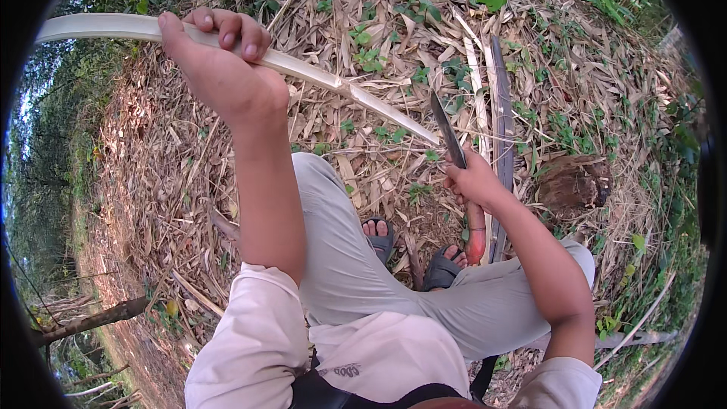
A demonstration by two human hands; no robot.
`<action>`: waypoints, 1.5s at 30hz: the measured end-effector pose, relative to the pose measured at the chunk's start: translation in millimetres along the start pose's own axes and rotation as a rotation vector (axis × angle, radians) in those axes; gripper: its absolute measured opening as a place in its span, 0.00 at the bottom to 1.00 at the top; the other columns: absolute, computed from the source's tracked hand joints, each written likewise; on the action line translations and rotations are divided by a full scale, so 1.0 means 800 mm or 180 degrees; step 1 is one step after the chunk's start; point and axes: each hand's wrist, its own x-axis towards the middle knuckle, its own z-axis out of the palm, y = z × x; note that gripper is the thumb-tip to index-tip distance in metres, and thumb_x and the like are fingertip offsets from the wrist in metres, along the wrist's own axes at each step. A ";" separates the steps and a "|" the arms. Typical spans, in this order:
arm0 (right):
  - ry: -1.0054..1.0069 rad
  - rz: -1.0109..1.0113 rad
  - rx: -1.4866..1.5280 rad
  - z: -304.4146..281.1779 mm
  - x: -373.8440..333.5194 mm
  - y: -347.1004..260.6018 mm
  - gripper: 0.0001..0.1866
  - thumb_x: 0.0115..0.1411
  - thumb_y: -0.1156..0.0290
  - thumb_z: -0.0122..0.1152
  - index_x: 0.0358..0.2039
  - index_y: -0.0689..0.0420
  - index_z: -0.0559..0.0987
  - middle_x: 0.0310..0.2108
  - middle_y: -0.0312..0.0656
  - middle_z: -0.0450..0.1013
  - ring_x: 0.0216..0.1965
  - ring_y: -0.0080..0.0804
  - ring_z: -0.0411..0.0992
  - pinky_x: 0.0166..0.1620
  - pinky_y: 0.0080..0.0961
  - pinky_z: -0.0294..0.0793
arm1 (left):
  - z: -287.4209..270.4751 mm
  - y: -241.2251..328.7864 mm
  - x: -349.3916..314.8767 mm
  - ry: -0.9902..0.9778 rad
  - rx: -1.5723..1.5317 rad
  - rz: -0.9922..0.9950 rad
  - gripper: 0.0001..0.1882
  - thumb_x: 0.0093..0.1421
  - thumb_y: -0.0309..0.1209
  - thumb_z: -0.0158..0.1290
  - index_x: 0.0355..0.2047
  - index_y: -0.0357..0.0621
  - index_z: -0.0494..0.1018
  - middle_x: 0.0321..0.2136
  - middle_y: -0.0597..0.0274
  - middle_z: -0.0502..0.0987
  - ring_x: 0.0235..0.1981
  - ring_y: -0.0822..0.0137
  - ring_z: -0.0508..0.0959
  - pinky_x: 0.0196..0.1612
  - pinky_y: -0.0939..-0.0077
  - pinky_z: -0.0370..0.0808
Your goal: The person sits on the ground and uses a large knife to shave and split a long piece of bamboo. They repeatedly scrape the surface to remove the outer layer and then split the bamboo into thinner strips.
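My left hand (227, 68) is raised at the upper left, its fingers wrapped round a long pale bamboo strip (310, 72). The strip bends out past the left edge and slopes down to the right, with a notched spot partway along. Its lower right end comes close to my right hand (478, 180); whether it touches anything there I cannot tell. My right hand grips a knife (447, 130) with a dark blade pointing up and a long reddish-brown handle (475, 231) reaching back toward my sandal.
Dry leaves and small green plants cover the ground. A dark split pole (501, 129) and pale strips (475, 76) lie right of the knife. Farther right sits a brown stump (575, 182). My sandalled feet (443, 266) are just below the handle. A branch (98, 320) juts in at lower left.
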 end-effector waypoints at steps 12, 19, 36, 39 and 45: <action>0.0128 0.0467 0.0836 0.020 -0.023 -0.009 0.28 0.64 0.80 0.46 0.65 0.60 0.64 0.33 0.43 0.76 0.22 0.22 0.69 0.24 0.24 0.72 | -0.032 -0.052 -0.023 0.0321 0.0399 0.0064 0.15 0.72 0.39 0.46 0.30 0.44 0.63 0.22 0.62 0.64 0.21 0.70 0.64 0.24 0.76 0.64; 0.0153 0.0282 0.0847 0.071 -0.069 -0.037 0.20 0.68 0.77 0.45 0.61 0.61 0.65 0.35 0.42 0.77 0.25 0.25 0.73 0.25 0.28 0.78 | -0.046 -0.060 -0.026 0.0429 0.0607 -0.0388 0.22 0.75 0.47 0.40 0.28 0.47 0.59 0.21 0.68 0.59 0.20 0.76 0.59 0.22 0.81 0.58; 0.1458 -0.2022 -0.0794 0.198 -0.051 -0.045 0.19 0.68 0.74 0.50 0.59 0.61 0.68 0.32 0.55 0.76 0.29 0.54 0.77 0.33 0.45 0.75 | -0.061 -0.075 -0.041 0.0206 0.0814 -0.0656 0.24 0.75 0.50 0.40 0.27 0.48 0.55 0.20 0.70 0.56 0.19 0.76 0.57 0.23 0.81 0.57; 0.1330 -0.1443 -0.0436 0.187 -0.046 -0.037 0.18 0.70 0.73 0.50 0.59 0.62 0.69 0.25 0.51 0.74 0.25 0.48 0.76 0.29 0.40 0.73 | -0.057 -0.075 -0.041 0.0221 0.0471 -0.0675 0.20 0.75 0.46 0.41 0.28 0.50 0.56 0.20 0.70 0.56 0.19 0.76 0.56 0.23 0.81 0.56; 0.1438 -0.1788 -0.0100 0.156 -0.085 -0.060 0.18 0.69 0.73 0.51 0.58 0.62 0.69 0.25 0.52 0.75 0.26 0.54 0.75 0.30 0.45 0.72 | -0.028 -0.031 -0.028 -0.0337 -0.0184 -0.0133 0.19 0.75 0.44 0.41 0.27 0.50 0.58 0.17 0.70 0.54 0.16 0.75 0.52 0.20 0.79 0.49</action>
